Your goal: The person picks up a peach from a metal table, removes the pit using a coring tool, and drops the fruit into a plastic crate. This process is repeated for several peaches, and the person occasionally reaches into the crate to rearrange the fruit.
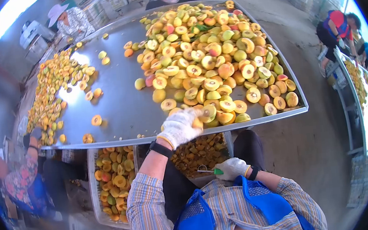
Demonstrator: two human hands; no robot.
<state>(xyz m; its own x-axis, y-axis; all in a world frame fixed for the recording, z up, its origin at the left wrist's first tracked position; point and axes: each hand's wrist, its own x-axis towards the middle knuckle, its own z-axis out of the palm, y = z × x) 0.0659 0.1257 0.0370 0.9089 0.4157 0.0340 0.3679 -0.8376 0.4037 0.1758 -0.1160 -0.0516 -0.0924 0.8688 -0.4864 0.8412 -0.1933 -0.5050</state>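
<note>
Roughly central, a metal-topped table [119, 85] fills the view. Main heap of halved peaches [207, 61], pits showing in many, on its right side; smaller spread [49, 97] along the left. Below the near rim, a white crate [94, 185] of peach halves. Left gloved hand [180, 128] over the near rim, fingers partly curled, peach half [197, 123] at the tips; blur, cannot tell if gripped. Right gloved hand [232, 169] low by the lap, closed round a green-handled tool [218, 171]. Step in hand looks like picking a half; lifting it calls for a light pinch, clear of its neighbours.
</note>
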